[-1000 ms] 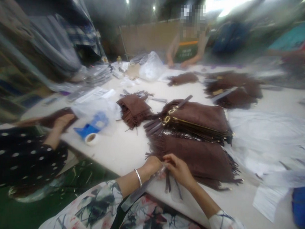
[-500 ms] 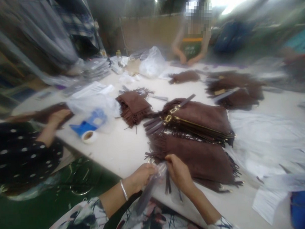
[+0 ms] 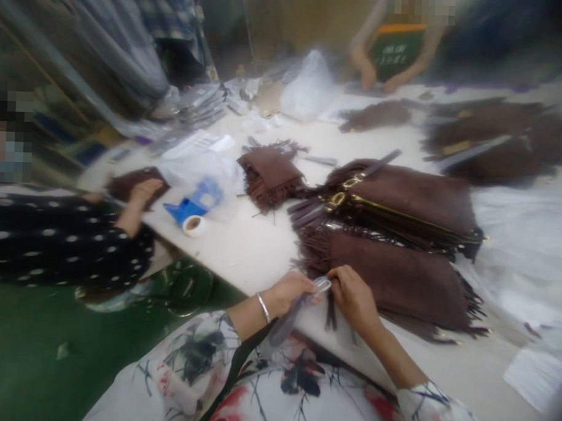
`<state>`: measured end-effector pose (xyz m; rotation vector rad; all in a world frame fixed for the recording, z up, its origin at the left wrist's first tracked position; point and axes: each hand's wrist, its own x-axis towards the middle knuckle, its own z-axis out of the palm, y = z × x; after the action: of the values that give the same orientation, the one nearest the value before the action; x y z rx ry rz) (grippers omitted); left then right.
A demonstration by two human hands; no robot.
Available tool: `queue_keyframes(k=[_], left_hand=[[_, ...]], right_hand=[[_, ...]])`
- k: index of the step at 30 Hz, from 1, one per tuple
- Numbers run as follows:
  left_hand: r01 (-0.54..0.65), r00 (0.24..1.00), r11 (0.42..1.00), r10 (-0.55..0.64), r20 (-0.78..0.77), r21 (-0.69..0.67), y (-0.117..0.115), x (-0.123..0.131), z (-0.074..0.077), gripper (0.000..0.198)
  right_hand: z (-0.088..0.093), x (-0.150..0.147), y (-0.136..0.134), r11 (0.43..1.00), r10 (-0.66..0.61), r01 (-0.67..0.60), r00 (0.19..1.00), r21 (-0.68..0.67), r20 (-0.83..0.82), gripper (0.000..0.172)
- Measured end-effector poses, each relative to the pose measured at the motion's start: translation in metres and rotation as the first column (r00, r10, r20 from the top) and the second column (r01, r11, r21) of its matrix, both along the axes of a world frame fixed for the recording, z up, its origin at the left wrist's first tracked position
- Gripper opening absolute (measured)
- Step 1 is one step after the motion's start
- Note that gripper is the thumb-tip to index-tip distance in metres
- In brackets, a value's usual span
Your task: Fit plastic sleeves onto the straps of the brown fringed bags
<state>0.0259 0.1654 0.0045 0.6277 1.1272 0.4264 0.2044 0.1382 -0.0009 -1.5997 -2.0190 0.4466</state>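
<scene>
Over the table's near edge, my left hand (image 3: 291,292), a bangle at its wrist, is closed on a dark grey strap (image 3: 286,324) that hangs toward my lap. A pale, shiny loop like a buckle (image 3: 323,284) shows between my hands; blur hides its detail. My right hand (image 3: 354,299) pinches at the other side of this loop, with thin dark strips (image 3: 331,313) dangling below. Just beyond my right hand a brown fringed bag (image 3: 398,279) lies flat. Behind it sits a stack of brown bags (image 3: 415,200) with gold zips and rings.
Left of centre are a tape roll (image 3: 194,225), a blue piece (image 3: 185,211) and a fringed brown bundle (image 3: 275,173). A co-worker's hand (image 3: 146,195) rests on a brown piece (image 3: 120,183). Another person (image 3: 397,52) works across the table. White plastic sheeting (image 3: 523,256) lies right.
The view has shifted, so the table's things sit farther right and higher. My hands still hold the strap; the pale loop now shows more plainly between them.
</scene>
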Motion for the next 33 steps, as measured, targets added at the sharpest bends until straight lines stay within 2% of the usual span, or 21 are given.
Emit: queue_keyframes(k=[4,9,12,16,19,23,27,31,33], left_hand=[[0.021,1.0,0.999,-0.021,-0.02,0.029,0.004,0.0,0.001,0.007],[0.011,1.0,0.997,-0.009,-0.02,0.081,0.001,0.004,0.008,0.007],[0.013,1.0,0.993,-0.012,-0.01,0.119,-0.003,0.005,0.007,0.007],[0.011,1.0,0.986,-0.009,-0.013,0.164,-0.007,0.003,-0.004,0.008],[-0.001,1.0,0.981,0.007,-0.028,0.195,-0.009,0.003,-0.009,0.006],[-0.04,0.997,0.964,0.055,-0.048,0.261,-0.016,0.005,-0.002,0.003],[-0.054,0.993,0.943,0.086,-0.084,0.328,-0.026,0.006,0.008,0.011],[0.015,0.994,0.928,0.027,-0.109,0.371,-0.027,0.004,0.006,0.017],[0.021,0.994,0.925,0.022,-0.11,0.38,-0.025,0.004,0.002,0.014]], right_hand=[[0.011,0.005,-0.004,0.999,0.025,-0.026,0.998,-0.018,-0.051,0.019],[0.029,0.006,-0.021,0.996,0.09,-0.091,0.988,0.001,-0.126,0.033],[0.029,0.004,-0.026,0.991,0.137,-0.137,0.986,0.003,-0.094,0.029],[0.023,0.001,-0.021,0.985,0.174,-0.173,0.984,0.021,-0.046,0.02],[0.026,-0.001,-0.017,0.982,0.188,-0.188,0.981,0.006,-0.045,0.02],[0.034,-0.005,-0.014,0.98,0.189,-0.192,0.98,-0.048,-0.062,0.016],[0.035,-0.009,-0.012,0.985,0.144,-0.149,0.988,-0.092,-0.059,0.009],[0.035,-0.012,-0.011,0.989,0.095,-0.101,0.994,-0.109,-0.058,0.007],[0.036,-0.012,-0.011,0.988,0.099,-0.106,0.993,-0.112,-0.068,0.014]])
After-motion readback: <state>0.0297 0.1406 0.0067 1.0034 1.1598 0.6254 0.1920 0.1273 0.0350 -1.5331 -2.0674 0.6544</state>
